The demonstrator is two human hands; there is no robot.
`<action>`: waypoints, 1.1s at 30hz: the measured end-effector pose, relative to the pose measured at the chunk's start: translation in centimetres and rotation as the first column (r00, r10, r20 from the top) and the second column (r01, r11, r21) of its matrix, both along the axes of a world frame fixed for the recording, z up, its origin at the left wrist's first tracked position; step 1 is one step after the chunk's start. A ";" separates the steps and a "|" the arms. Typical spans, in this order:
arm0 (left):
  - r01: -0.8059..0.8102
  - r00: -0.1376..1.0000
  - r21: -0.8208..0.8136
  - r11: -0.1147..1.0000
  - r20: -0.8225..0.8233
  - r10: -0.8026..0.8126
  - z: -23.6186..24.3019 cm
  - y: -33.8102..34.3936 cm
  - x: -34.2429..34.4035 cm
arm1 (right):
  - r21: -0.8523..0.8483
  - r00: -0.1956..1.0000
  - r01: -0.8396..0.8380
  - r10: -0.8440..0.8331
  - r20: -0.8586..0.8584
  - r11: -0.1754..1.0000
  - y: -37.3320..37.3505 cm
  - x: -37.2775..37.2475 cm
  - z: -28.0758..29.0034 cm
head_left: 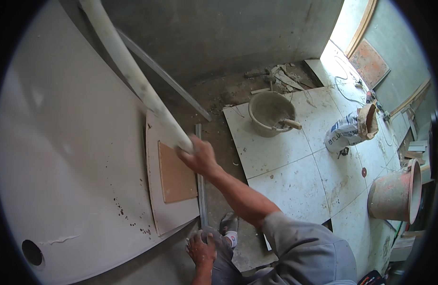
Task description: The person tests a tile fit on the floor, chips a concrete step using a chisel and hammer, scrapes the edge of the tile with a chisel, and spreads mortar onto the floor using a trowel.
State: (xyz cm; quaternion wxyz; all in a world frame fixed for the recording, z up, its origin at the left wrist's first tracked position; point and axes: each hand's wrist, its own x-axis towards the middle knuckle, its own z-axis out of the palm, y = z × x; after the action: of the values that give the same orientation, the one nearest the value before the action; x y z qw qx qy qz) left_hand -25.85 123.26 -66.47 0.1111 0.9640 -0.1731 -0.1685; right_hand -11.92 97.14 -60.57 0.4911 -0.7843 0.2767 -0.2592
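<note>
My right hand (198, 156) is wrapped round the lower end of a long white pipe (138, 83), which slants up to the upper left past the frame's top. The fingers are slightly blurred. My left hand (201, 248) lies on my bent knee with its fingers spread, holding nothing. Left of both hands is a large white panel (76, 142) with brown specks and a round dark hole (32, 252) near its lower corner. Beside it, below the pipe's end, lies a white piece with a tan rectangular tile (178, 175) on it.
A grey metal bar (202, 199) lies near my foot; another bar (167, 76) leans behind the pipe. On the white floor tiles (295, 185) stand a mortar bucket (266, 114) with a wooden-handled tool and an opened paper bag (349, 130). A tipped bucket (394, 192) is at right.
</note>
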 end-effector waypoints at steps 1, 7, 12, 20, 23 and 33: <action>-0.005 1.000 -0.007 1.000 -0.024 0.005 -0.2 -0.2 0.1 | -0.033 0.998 -0.001 0.004 0.067 0.999 -0.7 2.3 0.9; 0.025 0.998 -0.066 0.998 -0.052 -0.029 -0.5 -0.4 0.2 | -0.186 0.996 0.071 -0.078 -0.032 0.980 -4.5 14.0 2.0; 0.009 0.999 -0.052 0.999 -0.046 -0.011 -0.5 -0.7 -0.8 | -0.215 0.989 0.045 -0.073 -0.127 0.976 -1.2 5.8 -7.8; 0.091 0.994 -0.029 0.995 -0.054 -0.092 0.6 -1.1 -6.6 | 0.417 0.269 0.073 0.384 -0.883 0.906 13.3 -47.4 -23.4; 0.162 0.986 0.051 0.985 -0.058 -0.159 1.2 -1.6 -10.2 | 0.385 0.126 0.230 0.365 -0.922 0.894 15.8 -68.0 -22.4; 0.418 0.893 0.069 0.906 0.151 -0.424 0.7 -2.2 -22.1 | -0.168 0.331 0.810 -0.674 -0.660 0.562 15.1 -85.9 -12.8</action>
State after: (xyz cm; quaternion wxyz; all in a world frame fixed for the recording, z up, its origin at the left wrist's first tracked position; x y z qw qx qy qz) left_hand -47.93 121.09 -65.73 0.0408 0.9159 -0.3831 -0.1124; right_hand -97.84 112.25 -73.41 0.2566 -0.5532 0.7816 -0.1314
